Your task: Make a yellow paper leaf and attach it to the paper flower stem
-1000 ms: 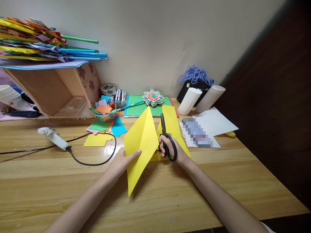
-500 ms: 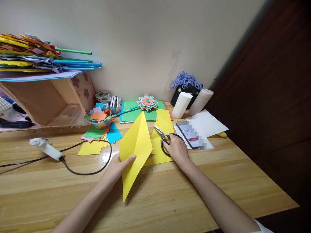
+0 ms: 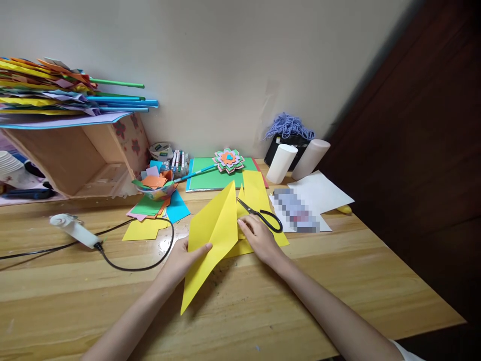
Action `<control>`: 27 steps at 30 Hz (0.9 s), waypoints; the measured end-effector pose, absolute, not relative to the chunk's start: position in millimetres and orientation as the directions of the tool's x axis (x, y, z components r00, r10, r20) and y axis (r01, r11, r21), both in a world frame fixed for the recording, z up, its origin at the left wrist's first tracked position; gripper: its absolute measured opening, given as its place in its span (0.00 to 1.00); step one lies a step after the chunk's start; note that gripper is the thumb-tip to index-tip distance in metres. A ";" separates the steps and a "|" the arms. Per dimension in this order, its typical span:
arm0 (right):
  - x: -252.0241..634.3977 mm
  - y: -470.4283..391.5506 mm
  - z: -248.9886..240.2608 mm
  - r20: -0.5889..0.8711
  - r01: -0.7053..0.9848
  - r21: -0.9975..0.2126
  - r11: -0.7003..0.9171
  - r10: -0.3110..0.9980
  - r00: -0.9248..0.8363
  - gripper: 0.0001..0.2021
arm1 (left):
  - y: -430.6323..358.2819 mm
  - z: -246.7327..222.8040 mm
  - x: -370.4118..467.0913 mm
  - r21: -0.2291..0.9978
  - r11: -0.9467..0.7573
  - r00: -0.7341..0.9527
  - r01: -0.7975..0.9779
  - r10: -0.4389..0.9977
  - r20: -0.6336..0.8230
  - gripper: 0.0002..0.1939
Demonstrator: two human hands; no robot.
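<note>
A creased sheet of yellow paper (image 3: 212,228) is held up over the table in my left hand (image 3: 184,258), thumb on the near face and fingers behind. My right hand (image 3: 259,238) is at the sheet's right edge, its fingertips closed against that edge. Just behind the right hand, black-handled scissors (image 3: 271,220) lie with their blades pointing up and left. Beneath them are more pieces of yellow paper (image 3: 255,185), partly hidden by the held sheet and the hand.
A white glue gun (image 3: 73,230) with a black cord lies left. Behind it are a bowl of paper scraps (image 3: 160,193) and an open box (image 3: 131,150). A paper flower (image 3: 228,160) rests on green sheets (image 3: 199,175). White rolls (image 3: 281,163), a blurred phone (image 3: 295,210) and white paper (image 3: 319,190) are right.
My right hand has let go of the scissors and moved left to the yellow sheet's edge. The scissors stay on the table. The held sheet has turned and its top tilts further right.
</note>
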State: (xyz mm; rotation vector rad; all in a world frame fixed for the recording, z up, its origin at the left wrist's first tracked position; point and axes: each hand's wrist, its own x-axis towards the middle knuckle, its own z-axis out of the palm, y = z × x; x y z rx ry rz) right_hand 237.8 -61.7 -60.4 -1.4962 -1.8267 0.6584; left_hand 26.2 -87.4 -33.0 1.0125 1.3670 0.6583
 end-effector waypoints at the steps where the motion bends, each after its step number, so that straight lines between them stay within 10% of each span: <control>1: 233.8 -63.8 -61.2 0.116 0.484 -0.856 0.180 0.980 -0.160 0.16 | -87.2 -35.1 25.9 0.881 0.440 0.143 0.174 0.874 -0.465 0.22; 4: 227.8 -66.8 -64.5 -0.033 0.160 -0.987 0.008 0.967 -0.252 0.17 | -85.8 -40.4 24.1 0.892 0.396 0.167 0.217 0.886 -0.433 0.21; 17: 239.1 -56.8 -66.7 -0.068 -0.186 -0.982 -0.030 0.978 0.199 0.16 | -71.7 -32.9 9.5 0.975 0.219 0.029 -0.034 0.975 -0.219 0.28; 20: 225.6 -68.8 -64.9 -0.094 -0.204 -0.976 -0.072 0.991 0.098 0.15 | -81.6 -36.4 23.7 0.965 0.263 0.173 -0.024 0.952 -0.255 0.29; 27: 215.5 -81.7 -61.2 -0.149 -0.081 -0.983 -0.164 0.976 -0.161 0.16 | -85.4 -50.3 25.6 0.915 0.355 -0.077 -0.189 0.924 -0.375 0.25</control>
